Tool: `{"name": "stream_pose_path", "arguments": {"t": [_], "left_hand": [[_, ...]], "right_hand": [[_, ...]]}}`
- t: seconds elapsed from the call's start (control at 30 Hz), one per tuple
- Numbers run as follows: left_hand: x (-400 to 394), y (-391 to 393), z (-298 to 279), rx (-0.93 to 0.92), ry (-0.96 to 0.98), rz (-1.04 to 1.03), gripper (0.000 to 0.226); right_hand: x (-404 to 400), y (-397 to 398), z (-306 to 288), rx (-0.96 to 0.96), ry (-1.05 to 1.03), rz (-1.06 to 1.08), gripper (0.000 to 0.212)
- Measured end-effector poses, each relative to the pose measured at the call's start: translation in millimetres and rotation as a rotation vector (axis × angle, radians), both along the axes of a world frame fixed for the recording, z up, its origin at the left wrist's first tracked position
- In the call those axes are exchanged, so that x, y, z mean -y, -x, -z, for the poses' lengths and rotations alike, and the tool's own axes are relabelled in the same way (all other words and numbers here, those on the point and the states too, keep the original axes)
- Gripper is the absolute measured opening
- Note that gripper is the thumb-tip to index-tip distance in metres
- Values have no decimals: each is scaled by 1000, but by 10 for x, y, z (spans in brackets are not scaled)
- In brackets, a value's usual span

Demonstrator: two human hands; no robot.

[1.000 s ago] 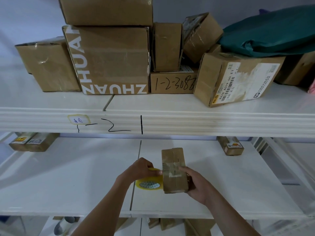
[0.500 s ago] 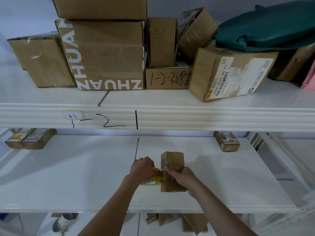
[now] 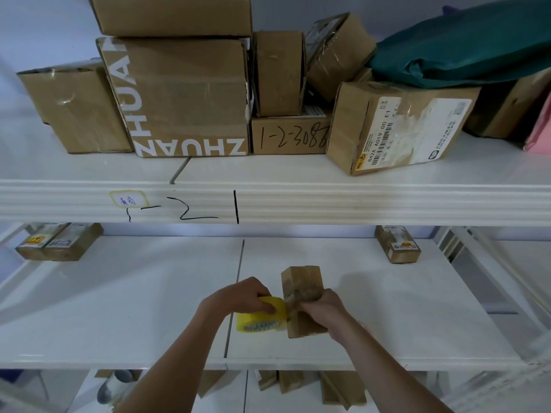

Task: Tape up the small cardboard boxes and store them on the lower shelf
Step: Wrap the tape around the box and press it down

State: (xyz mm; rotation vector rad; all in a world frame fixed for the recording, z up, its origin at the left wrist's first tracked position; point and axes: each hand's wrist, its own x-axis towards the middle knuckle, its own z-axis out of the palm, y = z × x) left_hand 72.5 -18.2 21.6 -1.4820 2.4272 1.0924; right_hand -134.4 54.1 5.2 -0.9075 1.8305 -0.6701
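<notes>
A small brown cardboard box (image 3: 301, 281) stands on end over the white lower shelf (image 3: 119, 308), near its front edge. My right hand (image 3: 323, 310) grips the box's middle from the right, its fingers laid over the taped face. My left hand (image 3: 238, 296) holds a yellow tape roll (image 3: 259, 318) pressed against the box's left side. Where the tape meets the box is partly hidden by my fingers.
Two small boxes (image 3: 58, 241) lie at the lower shelf's back left and another small box (image 3: 398, 244) at its back right. The upper shelf (image 3: 328, 201) carries several larger cardboard boxes and a green bag (image 3: 465, 43). More cardboard shows below the lower shelf.
My right hand has slid from the box's lower right side up onto its front face. The tape roll has come out from behind the box to its left side.
</notes>
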Motion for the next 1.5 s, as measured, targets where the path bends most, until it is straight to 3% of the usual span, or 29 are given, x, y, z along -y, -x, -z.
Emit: {"name": "stream_pose_path", "arguments": {"t": [0.33, 0.5, 0.7, 1.0, 1.23, 1.4, 1.5], "left_hand": [[31, 2, 31, -81, 98, -135, 42], [47, -37, 115, 56, 220, -206, 61], [50, -71, 177, 46, 223, -219, 66], [92, -73, 126, -30, 110, -179, 56], [110, -48, 112, -113, 24, -136, 26], [100, -41, 77, -150, 20, -162, 28], [95, 15, 67, -127, 73, -175, 32]], "right_hand": [[-42, 149, 42, 57, -15, -20, 66], [-67, 217, -45, 110, 12, -34, 56], [-76, 174, -85, 146, 39, -49, 52], [-88, 218, -179, 312, 51, -171, 46], [-104, 203, -159, 466, 63, -183, 45], [-93, 132, -85, 604, 37, -82, 43], [-122, 36, -113, 516, 14, -168, 50]]}}
